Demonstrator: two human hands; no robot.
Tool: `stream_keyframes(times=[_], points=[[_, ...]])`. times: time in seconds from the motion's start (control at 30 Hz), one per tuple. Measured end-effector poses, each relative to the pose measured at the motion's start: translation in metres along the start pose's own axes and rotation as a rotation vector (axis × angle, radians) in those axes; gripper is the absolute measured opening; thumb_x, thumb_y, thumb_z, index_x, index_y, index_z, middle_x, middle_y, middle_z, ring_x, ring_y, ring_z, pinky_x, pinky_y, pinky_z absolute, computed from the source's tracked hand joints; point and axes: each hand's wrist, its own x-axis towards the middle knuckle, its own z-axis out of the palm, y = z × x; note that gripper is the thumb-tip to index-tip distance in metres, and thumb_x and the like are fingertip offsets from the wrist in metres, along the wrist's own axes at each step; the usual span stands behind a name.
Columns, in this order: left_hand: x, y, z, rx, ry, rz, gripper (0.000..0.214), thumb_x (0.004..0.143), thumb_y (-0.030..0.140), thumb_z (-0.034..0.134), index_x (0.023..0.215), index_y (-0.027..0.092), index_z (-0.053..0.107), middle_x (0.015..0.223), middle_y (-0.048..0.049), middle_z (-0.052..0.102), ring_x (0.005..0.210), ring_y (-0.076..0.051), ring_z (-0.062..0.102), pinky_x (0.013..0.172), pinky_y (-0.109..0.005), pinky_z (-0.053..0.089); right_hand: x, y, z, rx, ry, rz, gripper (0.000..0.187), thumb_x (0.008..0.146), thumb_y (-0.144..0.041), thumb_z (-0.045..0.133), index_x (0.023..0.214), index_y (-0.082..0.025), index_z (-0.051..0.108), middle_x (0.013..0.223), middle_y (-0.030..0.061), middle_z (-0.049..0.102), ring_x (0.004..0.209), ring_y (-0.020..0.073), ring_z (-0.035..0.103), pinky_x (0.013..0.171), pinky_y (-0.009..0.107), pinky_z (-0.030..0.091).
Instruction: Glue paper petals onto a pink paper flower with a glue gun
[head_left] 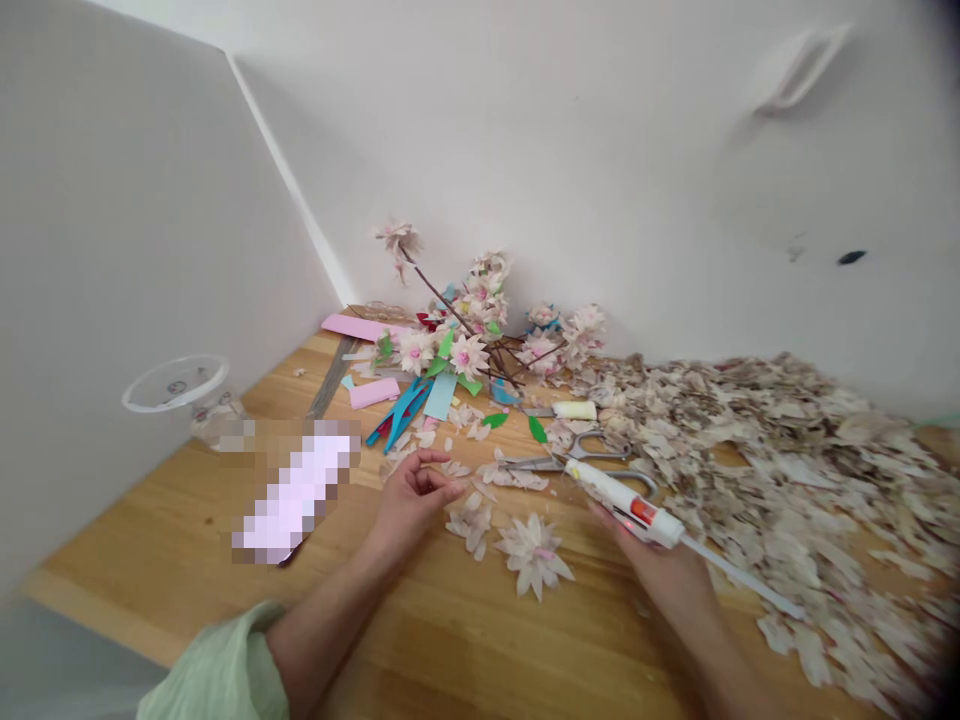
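Note:
My right hand [660,570] grips a white glue gun [626,503] whose nozzle points up and left toward a pair of scissors [577,460]; a glue stick pokes out behind it at the lower right. My left hand [412,497] hovers over the wooden table [465,640] with its fingers curled together in a pinch near loose pale petals; what it pinches is too small to see. A finished paper flower [534,553] lies between both hands. A smaller petal cluster [471,522] lies just right of my left hand.
A branch with pink-white paper flowers [480,320] leans in the corner behind coloured paper strips [420,395]. A large heap of dried husk scraps [757,440] covers the table's right side. A clear plastic cup [180,392] stands at the left wall beside a blurred pink object [296,490].

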Motion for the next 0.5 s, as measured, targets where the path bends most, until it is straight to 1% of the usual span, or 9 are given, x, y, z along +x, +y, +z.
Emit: stream_keyframes(times=[0.1, 0.23, 0.4, 0.5], points=[[0.0005, -0.0007, 0.0003, -0.001, -0.009, -0.015, 0.051, 0.044, 0.034, 0.085, 0.083, 0.016, 0.058, 0.047, 0.0071, 0.061, 0.045, -0.009, 0.054, 0.054, -0.022, 0.040, -0.0003, 0.0005, 0.0004, -0.016, 0.010, -0.005, 0.045, 0.051, -0.055, 0.073, 0.081, -0.021, 0.071, 0.081, 0.0064, 0.076, 0.084, 0.0326, 0.070, 0.072, 0.038, 0.057], [0.0007, -0.0028, 0.0005, -0.003, -0.011, -0.025, 0.051, 0.042, 0.035, 0.085, 0.082, 0.016, 0.059, 0.047, 0.0063, 0.062, 0.044, -0.009, 0.054, 0.052, -0.022, 0.040, -0.0016, 0.0013, 0.0014, -0.004, 0.004, -0.017, 0.046, 0.052, -0.055, 0.073, 0.081, -0.020, 0.070, 0.082, 0.0074, 0.076, 0.085, 0.0333, 0.070, 0.075, 0.039, 0.056], [-0.0009, -0.0012, 0.0015, -0.012, 0.001, -0.028, 0.052, 0.044, 0.035, 0.085, 0.086, 0.017, 0.061, 0.050, 0.0066, 0.062, 0.048, -0.009, 0.056, 0.056, -0.023, 0.042, -0.0033, 0.0030, 0.0048, 0.010, 0.066, -0.038, 0.047, 0.055, -0.058, 0.071, 0.084, -0.021, 0.070, 0.082, 0.0068, 0.076, 0.084, 0.0323, 0.070, 0.076, 0.040, 0.056], [-0.0012, 0.0002, 0.0012, -0.017, 0.004, -0.030, 0.054, 0.044, 0.037, 0.085, 0.088, 0.017, 0.063, 0.052, 0.0064, 0.063, 0.051, -0.011, 0.058, 0.059, -0.024, 0.043, -0.0008, 0.0076, 0.0050, -0.024, 0.051, -0.101, 0.047, 0.057, -0.058, 0.070, 0.085, -0.020, 0.070, 0.079, 0.0065, 0.076, 0.079, 0.0311, 0.071, 0.070, 0.038, 0.058]])
